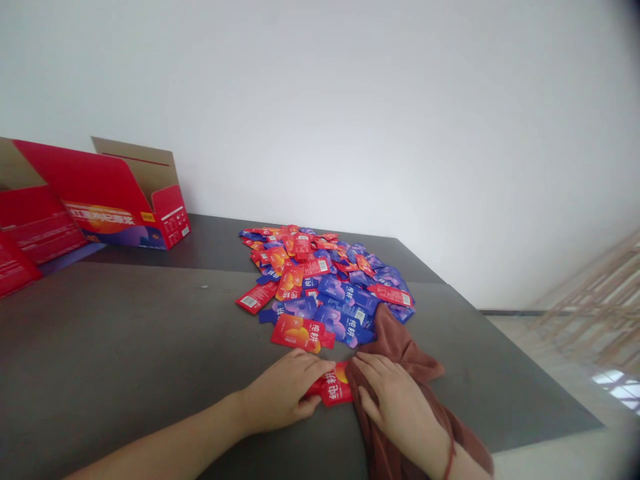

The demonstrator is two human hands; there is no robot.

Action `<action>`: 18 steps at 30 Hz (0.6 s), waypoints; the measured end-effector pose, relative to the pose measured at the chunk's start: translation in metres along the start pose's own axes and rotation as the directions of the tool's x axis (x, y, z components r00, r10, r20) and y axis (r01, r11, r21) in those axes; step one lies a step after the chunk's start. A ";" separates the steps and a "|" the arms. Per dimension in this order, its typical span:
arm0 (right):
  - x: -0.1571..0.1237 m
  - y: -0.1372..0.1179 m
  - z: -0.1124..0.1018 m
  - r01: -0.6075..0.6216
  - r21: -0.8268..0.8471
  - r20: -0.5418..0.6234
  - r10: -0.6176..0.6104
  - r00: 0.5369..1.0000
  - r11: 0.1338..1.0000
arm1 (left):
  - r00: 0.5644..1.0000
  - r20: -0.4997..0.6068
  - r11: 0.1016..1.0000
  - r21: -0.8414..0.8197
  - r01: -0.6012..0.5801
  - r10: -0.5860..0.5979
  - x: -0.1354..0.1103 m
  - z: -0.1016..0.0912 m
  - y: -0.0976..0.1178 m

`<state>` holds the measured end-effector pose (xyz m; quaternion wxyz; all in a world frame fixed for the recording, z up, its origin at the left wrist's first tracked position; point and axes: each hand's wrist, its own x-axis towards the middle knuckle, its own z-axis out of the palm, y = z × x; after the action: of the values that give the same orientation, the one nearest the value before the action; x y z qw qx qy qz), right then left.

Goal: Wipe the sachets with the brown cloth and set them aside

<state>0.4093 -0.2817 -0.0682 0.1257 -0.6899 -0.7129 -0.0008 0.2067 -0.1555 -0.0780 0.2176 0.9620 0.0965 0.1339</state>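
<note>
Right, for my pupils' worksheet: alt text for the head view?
Left hand holds a red pouch, right hand a brown cloth against it. Beyond, red and purple pouches lie heaped on a dark table, an open carton at left.

The left forearm [190,433] slants in from the lower left, its left hand [287,393] back up, thumb and fingers curled in a grip. The right hand [393,400] reaches from the lower right, back up, fingers bent and close together.

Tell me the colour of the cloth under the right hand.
The cloth is plain reddish-brown, seen in the head view.
</note>
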 end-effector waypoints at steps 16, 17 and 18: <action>0.006 -0.037 0.012 0.137 0.010 -0.047 -0.136 0.990 0.991 | 1.000 -0.009 0.999 -0.032 0.011 -0.011 0.001 0.001 -0.002; 0.001 -0.032 0.009 0.127 0.029 -0.038 -0.126 0.991 0.991 | 1.000 -0.005 0.999 -0.034 0.008 -0.009 0.000 -0.001 -0.002; -0.004 -0.026 0.006 0.111 0.030 -0.026 -0.110 0.994 0.993 | 1.000 -0.002 0.999 -0.034 0.006 -0.006 0.000 -0.002 -0.001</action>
<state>0.3825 -0.2854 -0.0706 0.1449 -0.6472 -0.7484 -0.0048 0.2060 -0.1537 -0.0773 0.2342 0.9577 0.0975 0.1357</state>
